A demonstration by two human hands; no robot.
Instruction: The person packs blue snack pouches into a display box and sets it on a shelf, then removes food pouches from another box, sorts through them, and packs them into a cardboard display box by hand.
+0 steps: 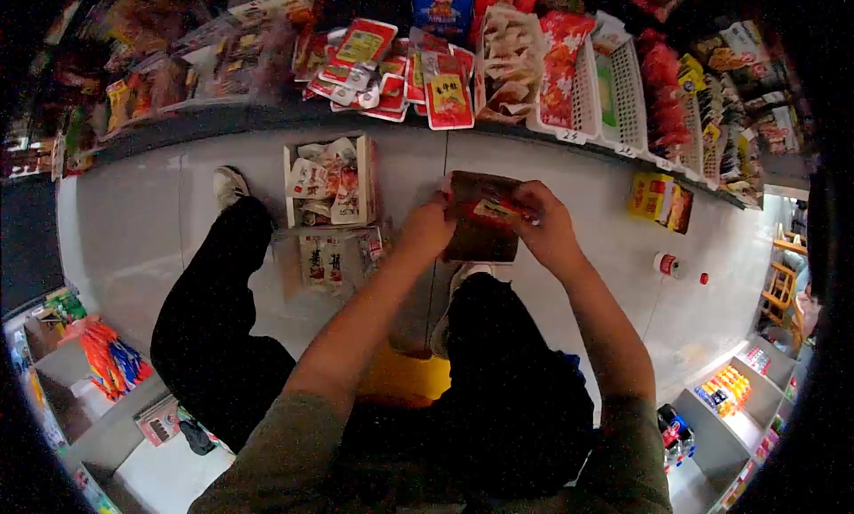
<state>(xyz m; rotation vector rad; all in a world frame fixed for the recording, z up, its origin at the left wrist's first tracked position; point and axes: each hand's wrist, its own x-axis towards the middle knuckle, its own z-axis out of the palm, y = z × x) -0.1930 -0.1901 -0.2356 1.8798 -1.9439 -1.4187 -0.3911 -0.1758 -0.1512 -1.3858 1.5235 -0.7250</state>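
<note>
My left hand is closed at the left edge of a dark brown open box in front of me. In my right hand is a small red snack packet with pale yellow markings, pinched over the box. The box's inside is dark, so its contents cannot be made out. To the left of my hands stands a white-rimmed carton of white and orange snack packets. Just below that carton lies a clear plastic bag with dark lettering.
A shelf full of snack packets runs along the top, with white plastic baskets at right. On the floor are a yellow packet, a white-and-red bottle and a red cap. Low shelf compartments stand behind at both sides.
</note>
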